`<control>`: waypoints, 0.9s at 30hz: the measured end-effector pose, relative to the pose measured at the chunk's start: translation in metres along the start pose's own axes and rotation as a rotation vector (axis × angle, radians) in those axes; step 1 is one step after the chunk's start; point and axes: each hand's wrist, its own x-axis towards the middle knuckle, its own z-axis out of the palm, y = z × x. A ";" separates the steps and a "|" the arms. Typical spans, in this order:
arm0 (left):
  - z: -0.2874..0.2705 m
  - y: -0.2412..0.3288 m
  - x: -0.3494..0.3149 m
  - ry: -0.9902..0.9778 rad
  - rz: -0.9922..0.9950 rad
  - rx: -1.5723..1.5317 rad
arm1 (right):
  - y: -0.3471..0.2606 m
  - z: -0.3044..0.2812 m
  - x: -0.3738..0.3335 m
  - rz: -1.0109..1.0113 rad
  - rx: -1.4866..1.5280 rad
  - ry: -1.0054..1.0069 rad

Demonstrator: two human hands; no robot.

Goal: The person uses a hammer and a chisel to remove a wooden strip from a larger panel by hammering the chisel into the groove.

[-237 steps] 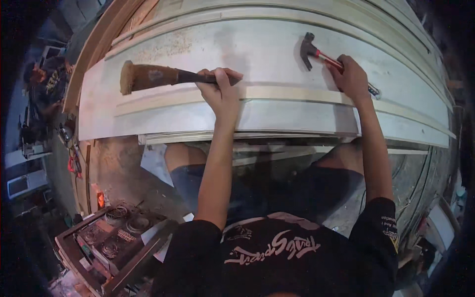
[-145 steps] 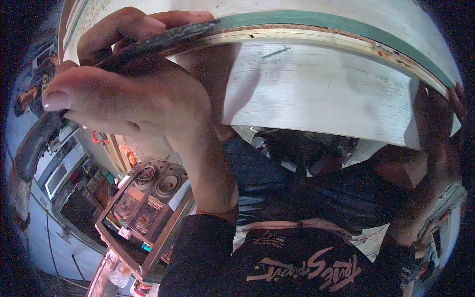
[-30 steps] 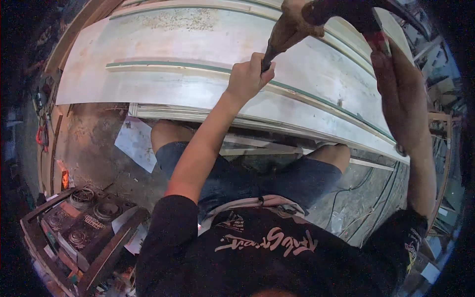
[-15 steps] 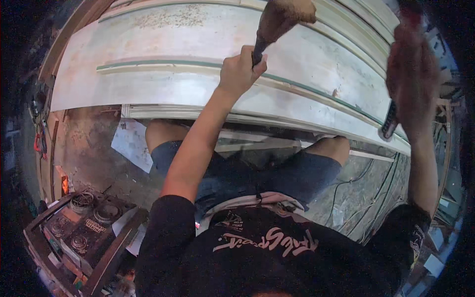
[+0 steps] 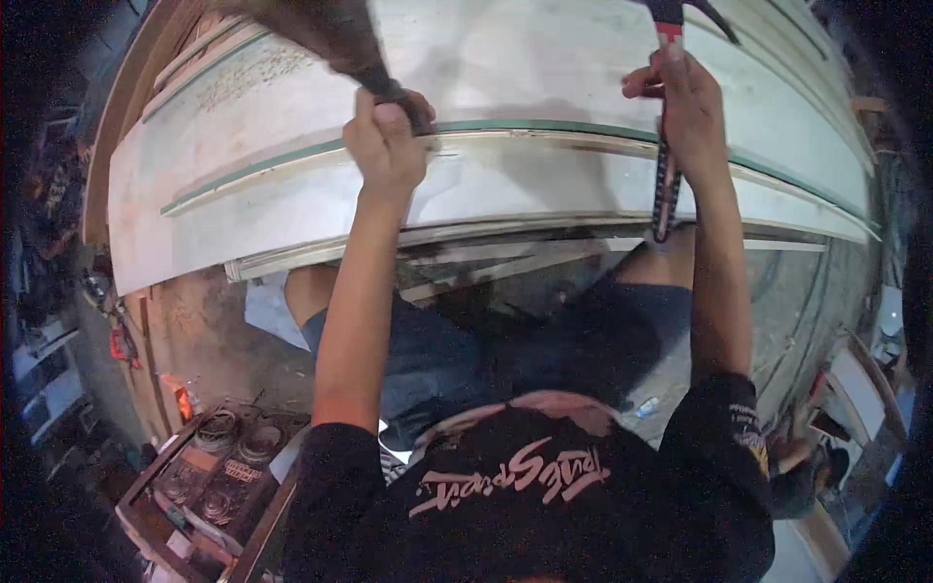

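Observation:
My left hand (image 5: 386, 146) is closed round the narrow end of a dark brown tool (image 5: 326, 29) with a wide flaring head, like a hand brush; motion blurs it. It is raised over the left part of a large white board (image 5: 466, 185). My right hand (image 5: 692, 117) holds a claw hammer (image 5: 666, 194) upright, its black and red head at the top edge and the patterned handle hanging below my palm. Some of its fingers stick out from the grip. Across the board, beneath both hands, runs a long thin strip with a green edge (image 5: 573, 126).
Sawdust (image 5: 255, 83) lies scattered on the board's far left. A wooden crate (image 5: 146, 505) with round coils (image 5: 258, 442) in it stands at lower left. A red-handled tool (image 5: 121, 345) hangs at the left. More planks (image 5: 787, 58) are stacked at the far right.
My view has shifted. My left hand has moved left with the brush-like tool, while my right hand has come inward from the far right with the hammer, which now shows more clearly.

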 end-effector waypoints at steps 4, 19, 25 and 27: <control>-0.001 -0.002 -0.002 0.082 0.094 0.015 | 0.041 0.017 -0.003 -0.035 0.118 0.103; -0.020 -0.008 0.009 0.008 0.235 -0.027 | 0.057 0.032 -0.009 0.393 0.001 0.171; 0.003 0.002 0.003 0.169 0.124 0.125 | 0.042 0.036 -0.009 0.546 0.261 0.022; 0.002 0.008 0.006 0.040 0.111 0.176 | 0.034 0.026 -0.005 0.469 0.098 -0.031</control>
